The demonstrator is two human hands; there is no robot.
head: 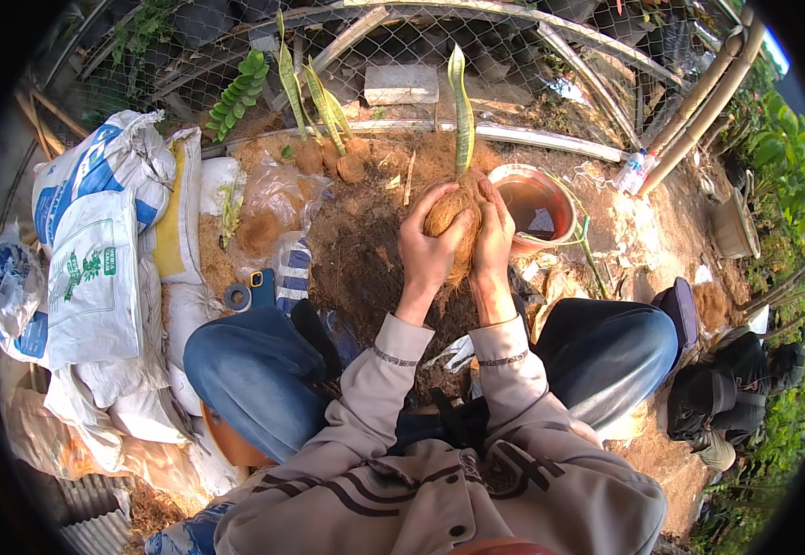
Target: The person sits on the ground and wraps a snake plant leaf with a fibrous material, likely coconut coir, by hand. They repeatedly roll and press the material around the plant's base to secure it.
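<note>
Between my two hands is a ball of brown coconut fibre (447, 211), with an upright snake plant leaf (461, 111) rising from its top. My left hand (433, 239) wraps the ball's left side, thumb across its front. On the right side my right hand (492, 222) presses against the fibre, its fingers pointing up. Loose fibres hang below the ball over dark soil (354, 243). An orange bucket (572, 222) of murky water stands just right of my right hand. Several fibre balls (351, 168) with snake plants (322, 104) stand beyond, to the left.
Stacked white sacks (97, 277) fill the left side. A phone (262, 288) and a roll of tape (238, 297) lie by my left knee. A chain-link fence (416, 41) and a concrete block (401, 84) are ahead. Plastic bottles (634, 170) lie by bamboo poles at right.
</note>
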